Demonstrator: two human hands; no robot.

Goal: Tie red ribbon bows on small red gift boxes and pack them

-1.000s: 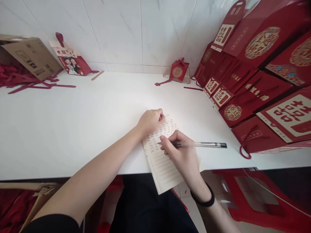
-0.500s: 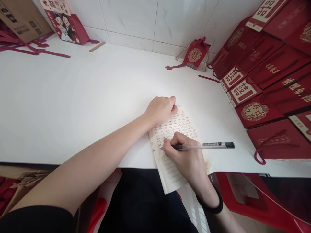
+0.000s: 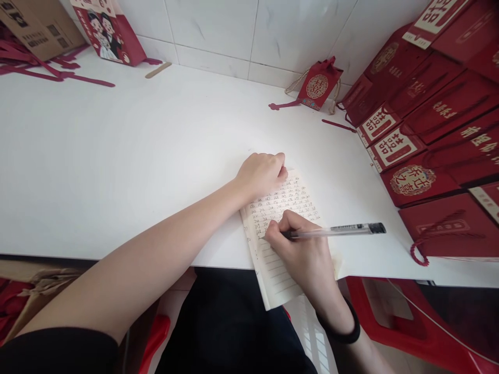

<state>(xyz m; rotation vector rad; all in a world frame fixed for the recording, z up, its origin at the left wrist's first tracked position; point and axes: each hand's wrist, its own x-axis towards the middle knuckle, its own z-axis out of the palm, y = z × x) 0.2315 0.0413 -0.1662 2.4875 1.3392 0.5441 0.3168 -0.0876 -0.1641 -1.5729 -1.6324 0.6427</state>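
Observation:
A lined notebook [image 3: 277, 283] lies at the table's front edge, its lower part jutting out over my lap. Rows of handwritten numbers fill its upper half, and the lower lines are blank. My left hand [image 3: 262, 174] rests curled in a fist on the page's top left; its palm side is hidden, and I see nothing in it. In my right hand [image 3: 304, 249] is a clear-barrelled pen [image 3: 343, 230] with a black end, gripped near the tip. The pen's tip is at the left of the page, just under the lowest written row.
Red gift bags [image 3: 448, 130] are stacked along the right side. A small red drawstring pouch [image 3: 319, 85] stands by the tiled wall. At the back left are a red box [image 3: 113, 36], a cardboard box [image 3: 47, 31], a flat wooden stick [image 3: 158, 70] and dark red cords [image 3: 86, 79].
The pen tip has moved slightly down, from the last written row to the line beneath it, where a small mark shows. My left hand stays put on the page. The view has shifted slightly.

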